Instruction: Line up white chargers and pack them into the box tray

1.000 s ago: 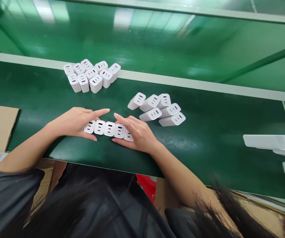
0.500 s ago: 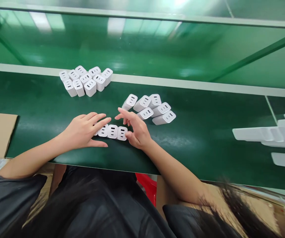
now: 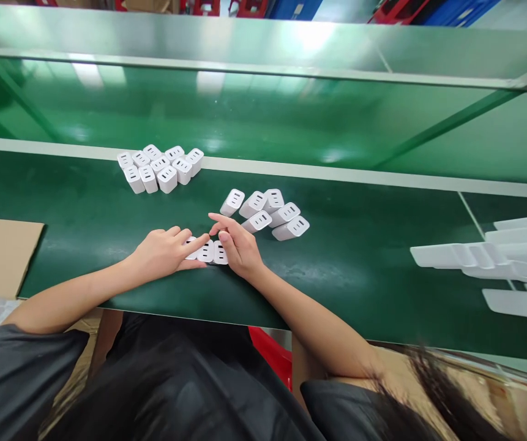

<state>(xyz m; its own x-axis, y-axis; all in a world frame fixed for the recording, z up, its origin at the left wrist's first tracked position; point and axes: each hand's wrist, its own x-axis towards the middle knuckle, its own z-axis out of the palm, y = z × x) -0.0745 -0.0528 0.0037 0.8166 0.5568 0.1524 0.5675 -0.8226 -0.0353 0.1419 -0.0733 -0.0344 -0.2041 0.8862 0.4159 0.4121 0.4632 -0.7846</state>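
Observation:
A short row of white charger blocks [image 3: 205,252] stands side by side on the green table, slotted faces up. My left hand [image 3: 164,250] is around the row's left end, its index finger across the blocks and its thumb along their near side; it partly covers them. At the right end, my right hand [image 3: 239,246] touches the last block, with its index finger stretched over the far side. Just beyond it stands a loose group of several white blocks [image 3: 284,214]. Another cluster of several white blocks [image 3: 168,179] is farther back on the left.
Long white plastic pieces [image 3: 451,255] lie at the right on the green table [image 3: 359,275]. A brown cardboard sheet [image 3: 1,254] is at the left edge. A pale strip [image 3: 336,173] and a green panel run along the back.
The view has tilted up and shifted slightly. My left hand's fingers have closed in around the row, and both hands are nearer each other at its ends.

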